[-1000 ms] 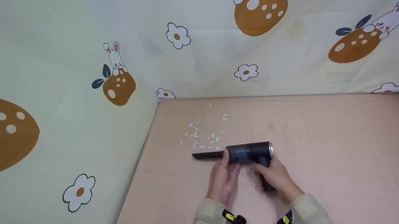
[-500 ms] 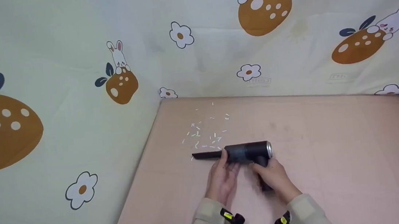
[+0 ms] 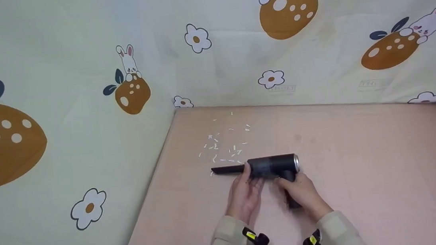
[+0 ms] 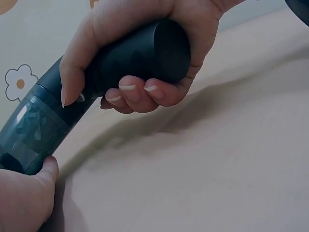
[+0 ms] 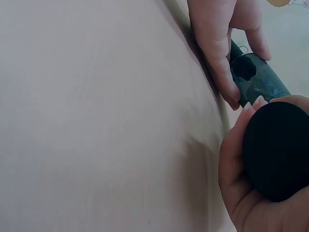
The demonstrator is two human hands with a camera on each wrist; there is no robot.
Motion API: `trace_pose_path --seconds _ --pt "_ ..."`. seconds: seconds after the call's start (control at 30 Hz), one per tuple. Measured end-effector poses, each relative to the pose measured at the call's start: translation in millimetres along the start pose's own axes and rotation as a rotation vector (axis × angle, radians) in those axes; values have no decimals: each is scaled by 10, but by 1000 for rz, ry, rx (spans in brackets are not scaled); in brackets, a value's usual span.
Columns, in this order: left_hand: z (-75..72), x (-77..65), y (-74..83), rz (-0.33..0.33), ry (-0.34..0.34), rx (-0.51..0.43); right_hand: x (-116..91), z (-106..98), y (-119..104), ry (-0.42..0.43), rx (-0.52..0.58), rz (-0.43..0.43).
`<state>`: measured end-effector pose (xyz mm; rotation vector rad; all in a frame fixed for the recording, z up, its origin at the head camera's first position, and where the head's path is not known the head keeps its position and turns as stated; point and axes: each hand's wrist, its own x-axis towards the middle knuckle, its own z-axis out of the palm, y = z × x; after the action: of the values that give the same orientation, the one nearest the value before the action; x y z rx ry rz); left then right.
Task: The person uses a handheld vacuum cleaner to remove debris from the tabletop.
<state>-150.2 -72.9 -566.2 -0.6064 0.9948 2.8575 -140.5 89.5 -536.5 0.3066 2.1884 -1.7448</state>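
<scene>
The black hand vacuum (image 3: 272, 166) is held over the near left part of the desk (image 3: 386, 162). Its long axis runs almost straight from side to side in the head view, with the narrow nozzle (image 3: 228, 170) pointing to the person's left and the silvery rear end (image 3: 296, 163) to the right. The handle (image 3: 293, 202) branches off near the rear and points back toward the person, roughly square to that axis.

The right hand (image 3: 304, 193) is wrapped round the handle, fingers curled. The left hand (image 3: 245, 196) grips the front of the body, thumb on one side and fingers on the other, just behind the nozzle. Small pieces show inside the see-through section (image 4: 34, 125) there.

Thin white scraps (image 3: 235, 148) lie scattered on the desk, mostly beyond the nozzle; one lies just beside its tip. Whether the tip touches the desk, I cannot tell.
</scene>
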Motion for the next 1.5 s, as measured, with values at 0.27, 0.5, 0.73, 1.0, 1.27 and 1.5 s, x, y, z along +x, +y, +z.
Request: trace_pose_path --seconds 0.27,0.5,0.73,1.0,1.27,1.5 --pt "82 5 -6 -19 -2 22 9 -75 -1 2 10 -1" --pt "186 39 -34 -41 15 33 13 -164 -1 14 24 13" --pt "316 76 -80 -68 18 55 27 -278 10 17 50 48" --pt "427 120 -175 -76 -7 66 21 -388 8 32 66 68" --pt "556 173 -314 -85 5 74 25 -534 38 55 62 80" --pt "582 184 -424 -104 12 100 22 -630 111 68 53 83"
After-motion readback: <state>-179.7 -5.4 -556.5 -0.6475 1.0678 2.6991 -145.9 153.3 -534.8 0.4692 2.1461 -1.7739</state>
